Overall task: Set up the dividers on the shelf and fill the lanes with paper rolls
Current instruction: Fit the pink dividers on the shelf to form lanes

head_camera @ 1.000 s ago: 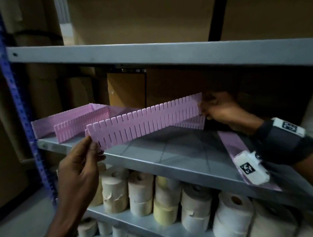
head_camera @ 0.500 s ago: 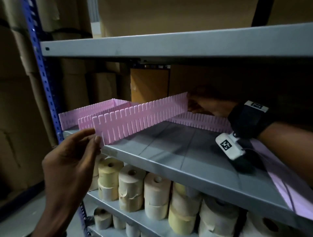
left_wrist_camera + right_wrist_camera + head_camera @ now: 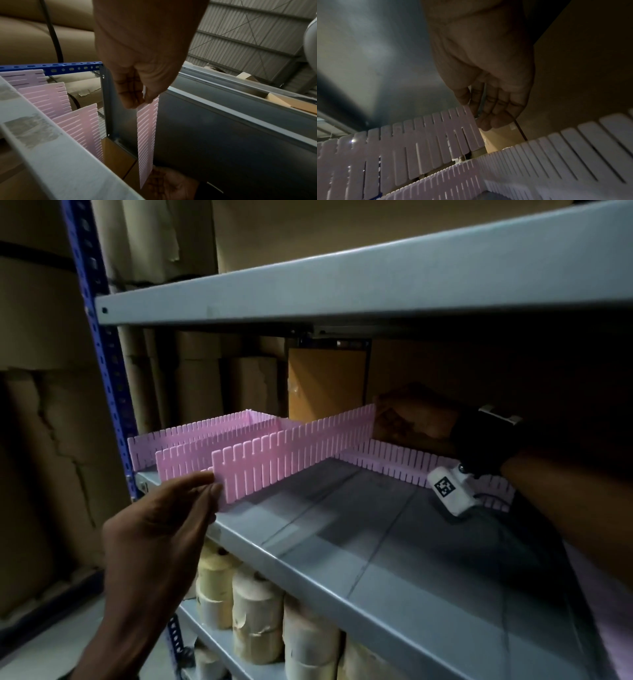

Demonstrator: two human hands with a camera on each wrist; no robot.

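My left hand (image 3: 161, 529) pinches the near end of the divider (image 3: 294, 453); my right hand (image 3: 411, 416) holds its far end, over the rear strip (image 3: 394, 462) on the shelf (image 3: 376, 559). The divider looks light, thin and flexible; I judge end grips, low on the solid edge, keep it straight for slotting.

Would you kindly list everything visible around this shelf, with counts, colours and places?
Slotted plastic divider strips: at least four, pink, standing on the middle shelf; the nearest is held at both ends.
Metal shelf boards: three, grey, stacked levels.
Perforated upright post: one, blue, left edge.
Paper rolls: many, cream and yellowish, on the lower shelf.
Cardboard boxes: several, brown, behind the rack.
Wrist camera: one, white, under the right wrist.
Left hand: pinches the divider's near end.
Right hand: holds its far end.
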